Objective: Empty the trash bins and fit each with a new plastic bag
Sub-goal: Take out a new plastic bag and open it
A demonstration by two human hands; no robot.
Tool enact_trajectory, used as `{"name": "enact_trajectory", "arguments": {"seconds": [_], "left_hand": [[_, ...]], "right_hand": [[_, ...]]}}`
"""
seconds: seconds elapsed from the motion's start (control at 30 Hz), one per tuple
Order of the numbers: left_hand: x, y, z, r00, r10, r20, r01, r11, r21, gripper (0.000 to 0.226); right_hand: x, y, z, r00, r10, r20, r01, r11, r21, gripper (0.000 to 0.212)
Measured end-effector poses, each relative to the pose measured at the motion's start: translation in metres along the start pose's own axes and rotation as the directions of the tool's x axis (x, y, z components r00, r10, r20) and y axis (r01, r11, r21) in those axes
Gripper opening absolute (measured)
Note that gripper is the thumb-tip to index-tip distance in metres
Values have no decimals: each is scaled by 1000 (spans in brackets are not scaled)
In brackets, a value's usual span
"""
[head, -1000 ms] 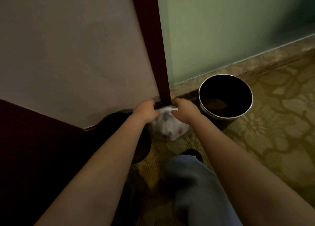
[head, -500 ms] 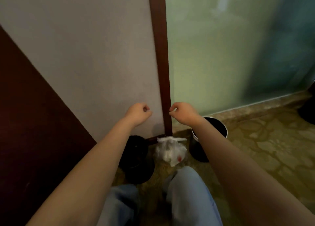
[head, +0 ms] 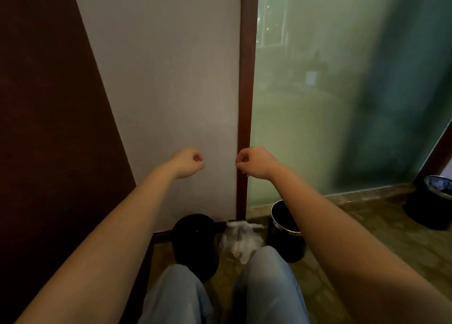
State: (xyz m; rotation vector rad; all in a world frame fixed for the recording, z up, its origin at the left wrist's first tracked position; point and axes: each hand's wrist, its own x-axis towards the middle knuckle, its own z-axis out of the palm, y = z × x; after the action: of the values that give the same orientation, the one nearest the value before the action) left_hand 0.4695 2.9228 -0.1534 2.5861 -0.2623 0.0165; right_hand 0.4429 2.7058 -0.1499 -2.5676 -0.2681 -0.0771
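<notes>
Dark reddish-brown wooden panel (head: 44, 128): fills the left edge, slanting against a pale grey matte wall (head: 166, 79).

Left hand (head: 189, 162): raised before the grey wall, bare forearm extended, fingers curled into a closed grip with nothing visible inside it.

Black round trash bin (head: 194, 245): stands on the floor at the wall's base, below the left hand, just beside the white bag; its interior is too dark to read.

Person's knees in light blue trousers (head: 266, 282): at bottom centre, in front of the bin and the bag.

White crumpled plastic bag (head: 241, 240): lies on the floor between the two near bins, tied or bunched at its top, possibly holding rubbish; partly hidden by the right knee.

Narrow reddish-brown wooden post (head: 247, 103): vertical, dividing the grey wall from a frosted green glass panel (head: 318, 103).

Right hand (head: 254, 162): level with the left, apart from it, grip likewise closed and empty.

Black round bin with a metal rim (head: 283, 230): on the patterned olive carpet (head: 367, 230), partly behind the right forearm.

Third dark round bin (head: 430, 204): far right, well apart, something pale and patterned at its mouth.
</notes>
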Motion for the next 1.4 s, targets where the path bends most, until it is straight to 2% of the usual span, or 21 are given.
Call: {"name": "enact_trajectory", "arguments": {"seconds": [0.17,0.33,0.53,0.7,0.9,1.03,1.2,1.4], "left_hand": [[20,-12,2,1000,-6,2,6,999,-54,33],[88,-24,16,997,-36,66,39,998,-52,30],[184,-27,35,973,-77,216,80,997,-7,29],[230,6,-4,928,-95,360,92,995,25,28],[270,86,-68,862,-17,506,-5,999,42,24],[296,154,-76,828,89,554,-102,995,-8,26],[332,260,-31,787,226,575,-188,974,-124,25],[353,444,53,670,407,621,-340,912,-230,22]], "right_hand": [[31,-4,9,998,-18,62,22,997,-73,18],[94,22,24,993,12,116,3,992,-129,24],[172,60,16,968,168,189,-144,981,-132,26],[210,48,-37,931,255,262,-234,966,-109,30],[223,27,-129,908,344,237,-340,939,-58,27],[211,50,-193,874,454,172,-448,891,-74,30],[168,120,-273,802,596,49,-595,803,-26,28],[95,231,-384,708,702,-73,-704,710,-8,27]]}}
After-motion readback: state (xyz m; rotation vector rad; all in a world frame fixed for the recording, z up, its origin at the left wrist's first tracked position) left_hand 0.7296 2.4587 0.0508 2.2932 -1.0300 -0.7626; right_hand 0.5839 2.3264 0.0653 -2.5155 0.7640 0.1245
